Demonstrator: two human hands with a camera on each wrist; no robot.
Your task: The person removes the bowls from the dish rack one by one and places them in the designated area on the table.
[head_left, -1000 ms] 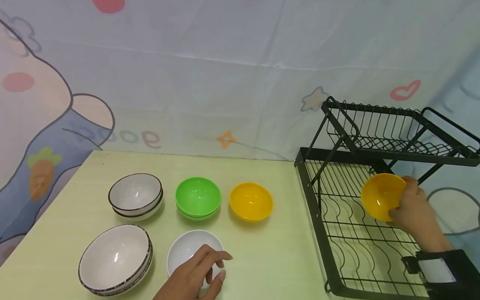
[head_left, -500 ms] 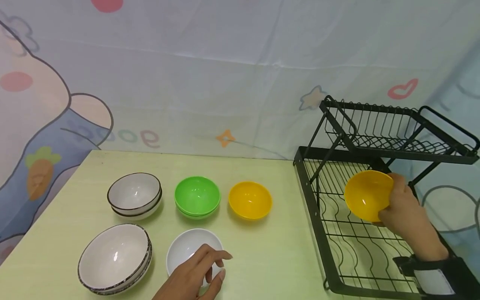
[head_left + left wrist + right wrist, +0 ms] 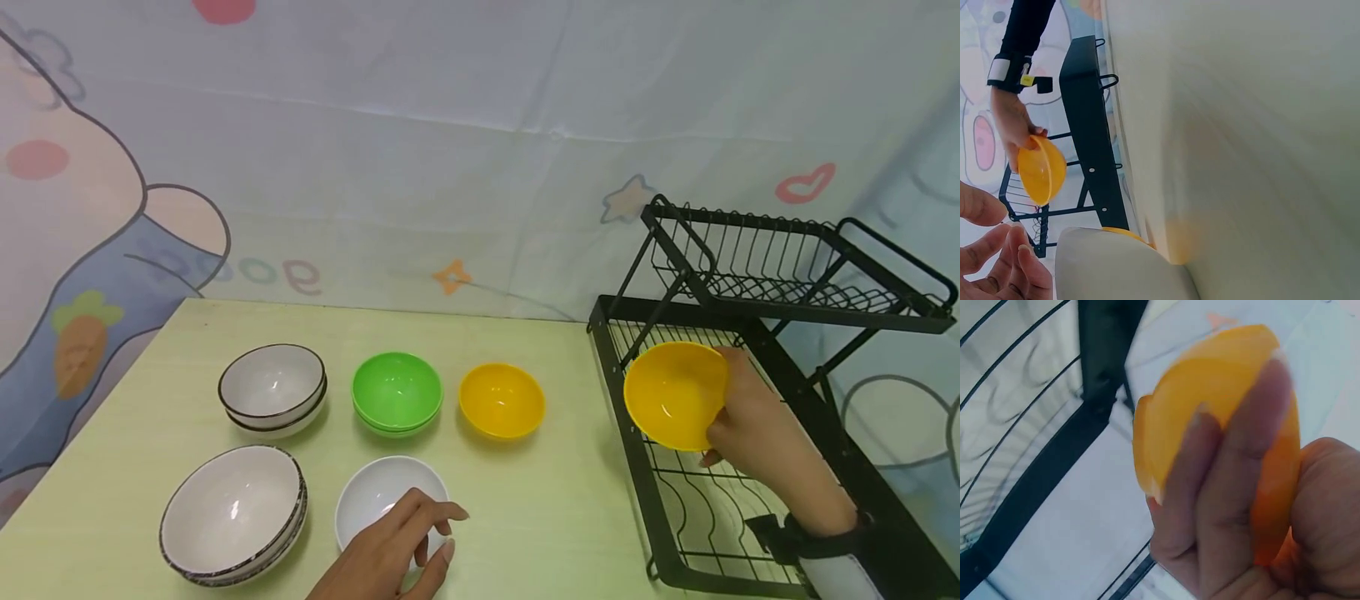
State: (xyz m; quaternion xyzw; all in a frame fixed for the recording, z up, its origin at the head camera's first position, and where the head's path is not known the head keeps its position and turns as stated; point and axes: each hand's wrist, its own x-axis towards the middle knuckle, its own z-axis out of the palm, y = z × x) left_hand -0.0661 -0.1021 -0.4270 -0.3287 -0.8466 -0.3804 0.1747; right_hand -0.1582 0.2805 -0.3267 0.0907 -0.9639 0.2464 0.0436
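Note:
In the head view my right hand [image 3: 761, 442] grips a yellow bowl [image 3: 671, 396] by its right rim, fingers underneath. The bowl is tilted above the lower tier of a black dish rack [image 3: 654, 500]. The right wrist view shows curled fingers on the outside of that yellow bowl [image 3: 1210, 381]. My left hand [image 3: 397, 542] hovers loosely curled over a small white bowl [image 3: 378, 492], partly covering it, and holds nothing. In the left wrist view this white bowl [image 3: 1116, 269] sits beside the fingers. Another yellow bowl [image 3: 501, 402] stands on the table.
Stacked green bowls [image 3: 396, 392] stand left of the yellow one. Further left are stacked dark-rimmed white bowls [image 3: 272, 383] and larger pattern-rimmed bowls [image 3: 232, 512]. The rack's upper tier [image 3: 795, 275] overhangs its back part. A printed cloth [image 3: 450, 167] hangs behind.
My right hand has carried the yellow bowl leftward across the rack, toward its left side. The left hand and the bowls on the table stay where they were.

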